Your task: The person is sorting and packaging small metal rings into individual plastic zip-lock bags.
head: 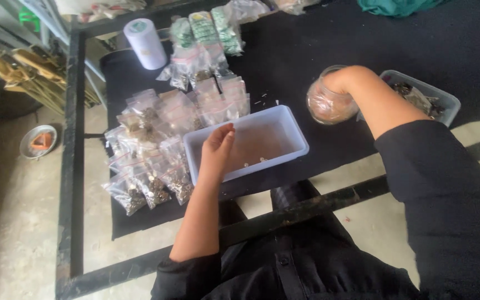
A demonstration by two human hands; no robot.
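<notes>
The white plastic tray (293, 130) sits on the black table mat (318, 50), and the rest is placed from it. The left hand (216, 150) hangs over the tray's near-left part, fingers loosely bunched and pointing down; whether they pinch anything cannot be told. A few small pale pieces (254, 161) lie on the tray floor just right of that hand. To the tray's right, the right hand (344, 80) is plunged into the mouth of a clear jar (329, 105), its fingers hidden inside. Left of the tray lie piled small clear bags (151, 150).
</notes>
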